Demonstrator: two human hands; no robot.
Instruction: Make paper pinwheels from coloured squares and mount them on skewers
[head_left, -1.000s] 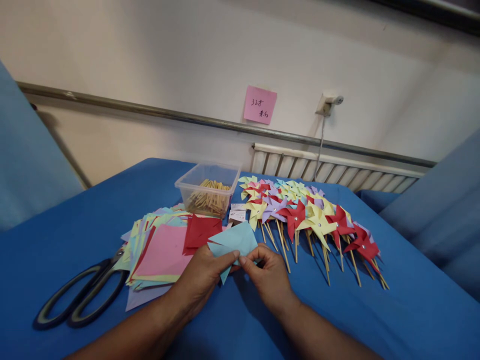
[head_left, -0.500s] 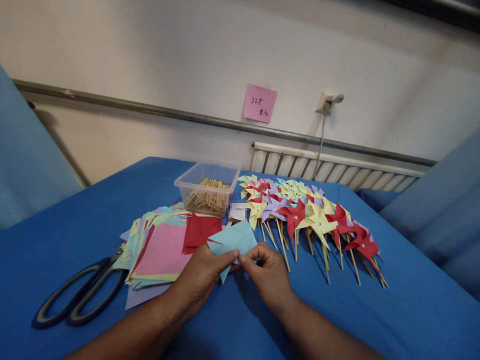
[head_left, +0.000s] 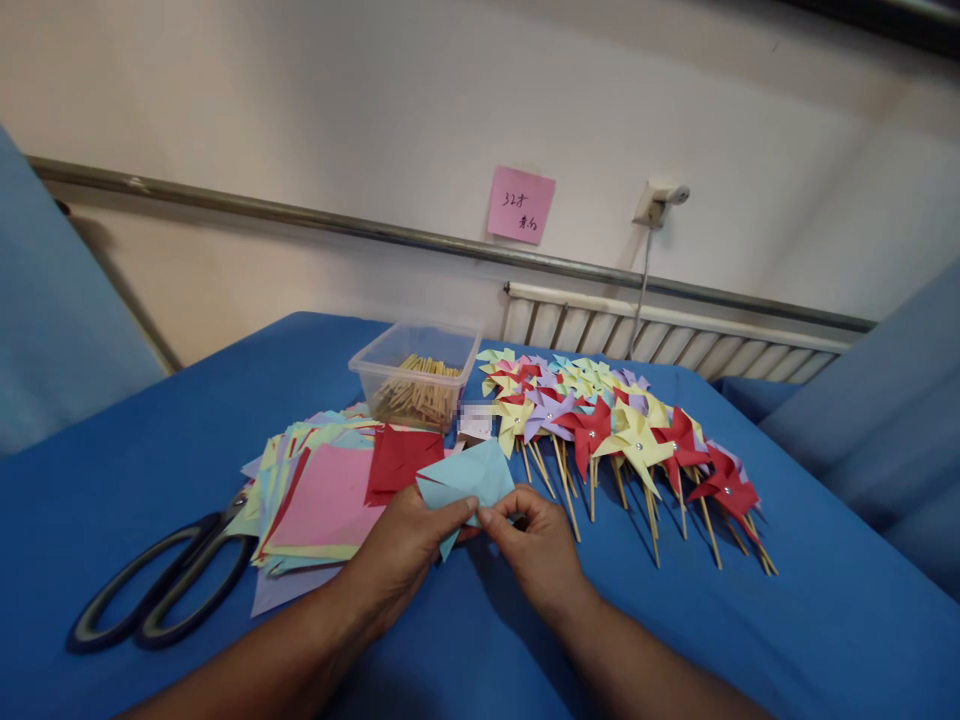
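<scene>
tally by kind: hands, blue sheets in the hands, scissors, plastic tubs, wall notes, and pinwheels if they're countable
Hands: 2 (left hand, right hand)
Blue sheet: 1
Scissors: 1 pair
Plastic tub: 1
Pink wall note: 1
Total: 6
Pinwheels overlap too much to count, so they're left out.

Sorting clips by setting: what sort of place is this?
Probably an indoor craft workspace, though the room's wider use can't be told. What shows it: a stack of coloured paper, a plastic box of sticks, and many paper pinwheels.
</scene>
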